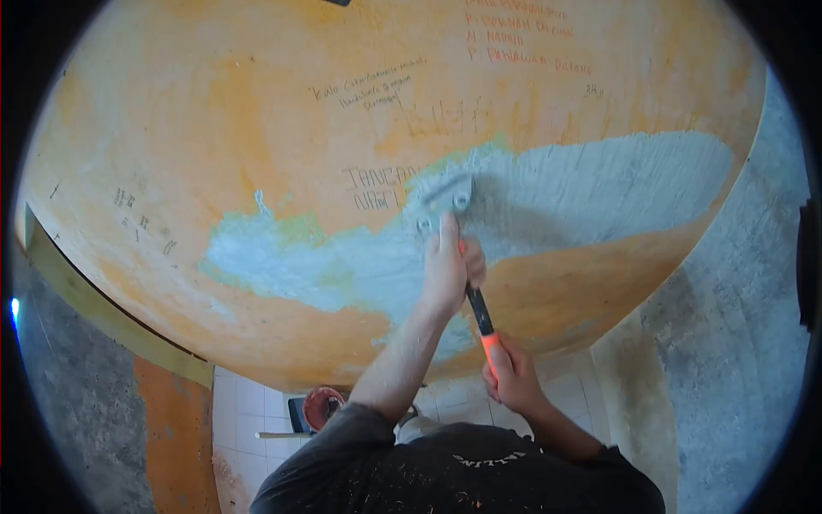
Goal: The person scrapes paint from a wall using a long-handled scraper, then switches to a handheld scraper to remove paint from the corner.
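Both of my hands grip a long-handled scraper (481, 310) with a black and orange handle. Its wide metal head (447, 197) lies against the wall, at the left end of a grey stripped area. My left hand (451, 267) is wrapped round the upper handle, just below the head, with the thumb pointing up it. Lower down, my right hand (515, 375) closes round the orange grip. The wall (197, 146) is painted orange-yellow, with handwriting on it. A bare grey patch (616, 188) spreads right of the head, and a paler patch (274, 257) lies to its left.
Below the wall is a white tiled floor (462, 394). A reddish bucket (322, 408) stands there beside a dark tray-like object (298, 415) and a pale stick (282, 435). Grey wall surfaces (728, 343) flank the right side; an orange strip (175, 437) runs down the left.
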Motion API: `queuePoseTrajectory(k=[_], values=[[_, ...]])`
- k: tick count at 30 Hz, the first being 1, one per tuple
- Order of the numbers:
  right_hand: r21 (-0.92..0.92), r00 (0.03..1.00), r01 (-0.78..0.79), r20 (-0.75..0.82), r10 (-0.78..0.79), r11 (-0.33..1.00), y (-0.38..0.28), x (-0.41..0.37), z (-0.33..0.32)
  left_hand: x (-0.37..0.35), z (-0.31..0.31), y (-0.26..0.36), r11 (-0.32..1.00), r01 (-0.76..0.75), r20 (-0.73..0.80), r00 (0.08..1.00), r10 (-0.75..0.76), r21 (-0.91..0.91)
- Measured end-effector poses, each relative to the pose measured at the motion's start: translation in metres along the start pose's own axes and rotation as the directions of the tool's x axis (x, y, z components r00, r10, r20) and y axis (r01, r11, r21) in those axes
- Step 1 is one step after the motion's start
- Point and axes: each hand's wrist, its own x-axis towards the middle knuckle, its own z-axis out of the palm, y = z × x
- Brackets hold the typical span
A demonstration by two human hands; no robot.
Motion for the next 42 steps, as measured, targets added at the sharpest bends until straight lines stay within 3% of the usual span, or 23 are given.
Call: queuePoseTrajectory(k=[3,5,7,9,11,13,15,17,18,20,21,23,24,27,28,30,32,34,37,39,42], values=[[0.001,1.0,0.015,0.017,-0.015,1.0,-0.005,0.0,0.002,0.001,0.012,0.018,0.993,-0.121,0.055,0.991,0.121,-0.016],[0.019,1.0,0.011,0.004,-0.011,1.0,0.004,-0.006,0.002,-0.002,0.006,0.011,0.998,-0.052,0.043,0.998,0.054,-0.043],[0.017,0.995,-0.1,-0.029,0.1,0.995,0.019,-0.018,-0.005,-0.01,-0.003,-0.013,0.999,-0.005,0.039,0.999,0.007,-0.041],[-0.021,0.998,-0.054,-0.009,0.054,0.998,0.012,-0.008,-0.008,-0.005,-0.003,-0.013,0.998,0.037,0.026,0.999,-0.036,-0.044],[-0.022,0.999,-0.032,0.002,0.032,0.999,-0.003,0.0,0.001,0.007,0.008,0.025,0.995,-0.093,0.105,0.99,0.09,0.025],[-0.027,0.99,0.136,0.044,-0.135,0.99,-0.036,0.016,0.015,0.006,0.026,0.054,0.987,-0.154,0.116,0.982,0.15,0.033],[0.014,0.987,0.157,0.035,-0.157,0.988,-0.026,0.015,0.015,0.006,0.024,0.052,0.971,-0.236,0.145,0.963,0.228,0.037],[-0.054,0.997,0.072,0.042,-0.069,0.996,0.003,-0.003,0.002,0.003,-0.001,0.009,0.997,-0.077,0.082,0.994,0.075,0.026],[-0.063,0.995,0.087,0.053,-0.083,0.994,0.008,-0.006,0.0,-0.003,-0.001,0.004,0.995,-0.097,0.086,0.992,0.095,0.024],[-0.009,0.998,-0.067,0.0,0.067,0.998,0.013,-0.008,-0.001,-0.008,-0.002,-0.001,1.0,-0.021,0.015,1.0,0.021,0.02],[-0.007,0.997,-0.072,0.0,0.072,0.997,0.005,-0.002,0.002,-0.004,-0.002,0.007,1.0,-0.018,0.011,1.0,0.017,0.02],[-0.017,0.997,0.073,0.027,-0.073,0.997,-0.015,0.015,0.01,0.009,0.006,0.037,0.986,-0.155,0.107,0.983,0.148,0.066],[-0.018,0.997,0.064,0.035,-0.063,0.998,-0.013,0.014,0.01,0.004,0.018,0.051,0.981,-0.191,0.094,0.978,0.187,0.033],[-0.065,0.987,0.153,0.052,-0.149,0.986,-0.004,0.011,0.009,-0.003,0.009,0.03,0.988,-0.139,0.036,0.99,0.137,0.071],[-0.063,0.997,0.072,0.018,-0.071,0.995,0.011,-0.002,0.006,0.005,-0.012,0.0,0.999,-0.021,0.002,1.0,0.021,0.044],[-0.084,0.999,-0.031,0.01,0.032,0.996,0.019,-0.009,0.005,-0.004,-0.004,-0.001,0.997,-0.043,-0.01,0.999,0.043,0.063],[-0.062,1.0,0.01,0.023,-0.009,0.998,0.009,0.004,0.012,-0.007,0.0,0.014,0.998,-0.028,-0.02,0.999,0.029,0.058],[-0.044,0.999,0.027,0.035,-0.026,0.999,0.006,0.005,0.017,-0.001,0.006,0.033,0.991,-0.118,0.062,0.992,0.114,0.063],[-0.045,0.995,0.1,0.033,-0.098,0.994,0.015,0.005,0.015,-0.006,-0.002,0.025,0.996,-0.086,0.045,0.995,0.085,0.026],[-0.057,0.999,-0.036,0.035,0.038,0.998,0.027,-0.008,0.004,-0.01,-0.012,0.006,0.998,-0.067,0.045,0.997,0.065,0.023],[-0.095,1.0,0.004,-0.004,-0.004,0.995,0.012,-0.001,0.012,-0.004,-0.007,0.012,0.996,-0.048,-0.026,0.998,0.05,0.071]])
